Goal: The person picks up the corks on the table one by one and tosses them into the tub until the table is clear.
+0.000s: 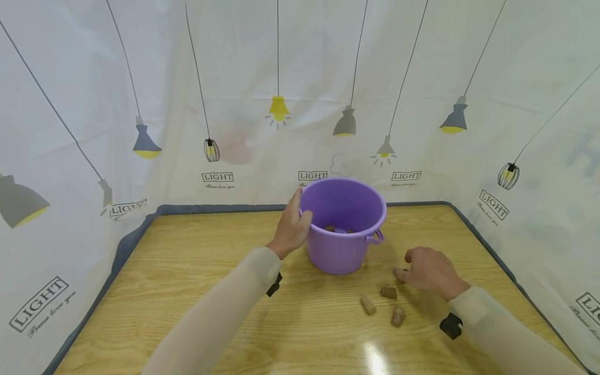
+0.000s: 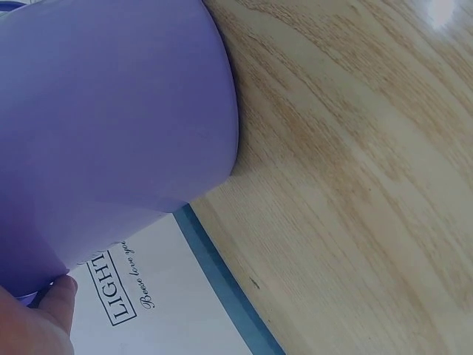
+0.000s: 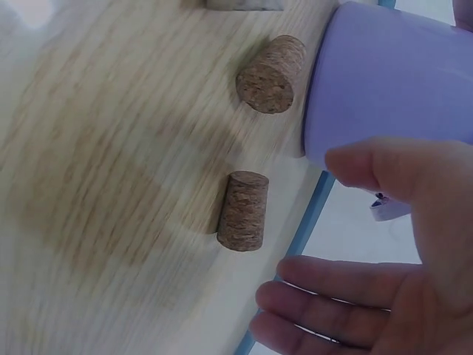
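Note:
A purple bucket [image 1: 338,255] stands upright on the table, with a few brown pieces partly showing at its bottom. My left hand [image 1: 291,226] holds its rim on the left side; in the left wrist view a fingertip [image 2: 60,299] lies at the rim. To the right of the bucket, my right hand [image 1: 428,271] hovers low with thumb and fingers spread apart and nothing between them. Just off those fingers in the right wrist view is a cork [image 3: 244,211], with another cork [image 3: 275,72] closer to the bucket. More corks [image 1: 367,305] lie in front of the bucket.
The wooden table [image 1: 225,312] meets a white lamp-print sheet [image 1: 253,67] at its back and sides, with a dark blue border [image 1: 220,209] along the edge. A looped purple handle end [image 1: 376,238] sticks out from the bucket's right side.

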`<action>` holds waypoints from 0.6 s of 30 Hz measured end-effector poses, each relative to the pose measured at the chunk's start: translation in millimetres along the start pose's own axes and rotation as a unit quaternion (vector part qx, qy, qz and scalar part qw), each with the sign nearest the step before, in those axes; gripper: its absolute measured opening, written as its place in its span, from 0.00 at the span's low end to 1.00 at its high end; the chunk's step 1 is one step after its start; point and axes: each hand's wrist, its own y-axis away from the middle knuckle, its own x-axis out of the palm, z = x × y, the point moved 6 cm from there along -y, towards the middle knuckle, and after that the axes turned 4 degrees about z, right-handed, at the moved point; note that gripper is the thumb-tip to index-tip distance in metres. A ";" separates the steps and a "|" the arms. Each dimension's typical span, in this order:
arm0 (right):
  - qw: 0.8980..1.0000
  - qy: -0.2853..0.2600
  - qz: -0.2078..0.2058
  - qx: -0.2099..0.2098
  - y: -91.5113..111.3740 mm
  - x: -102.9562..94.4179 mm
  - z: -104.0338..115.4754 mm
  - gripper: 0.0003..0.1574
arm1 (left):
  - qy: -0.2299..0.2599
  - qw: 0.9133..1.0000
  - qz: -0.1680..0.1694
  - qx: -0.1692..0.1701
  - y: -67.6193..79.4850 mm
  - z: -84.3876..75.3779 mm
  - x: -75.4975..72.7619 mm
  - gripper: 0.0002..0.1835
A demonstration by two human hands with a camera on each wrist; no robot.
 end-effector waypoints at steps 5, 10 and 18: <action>1.000 0.008 0.002 0.000 0.2 1.8 -0.8 0.27 | -0.002 1.000 -0.002 0.004 -0.1 -0.2 -0.2 0.40; 1.000 0.000 0.003 0.008 -0.5 7.2 -3.1 0.23 | -0.002 1.000 -0.003 0.002 -0.2 0.0 -0.4 0.40; 1.000 -0.002 -0.006 0.009 -0.1 15.1 -5.3 0.28 | 0.008 1.000 -0.001 0.001 0.8 -1.0 -0.7 0.39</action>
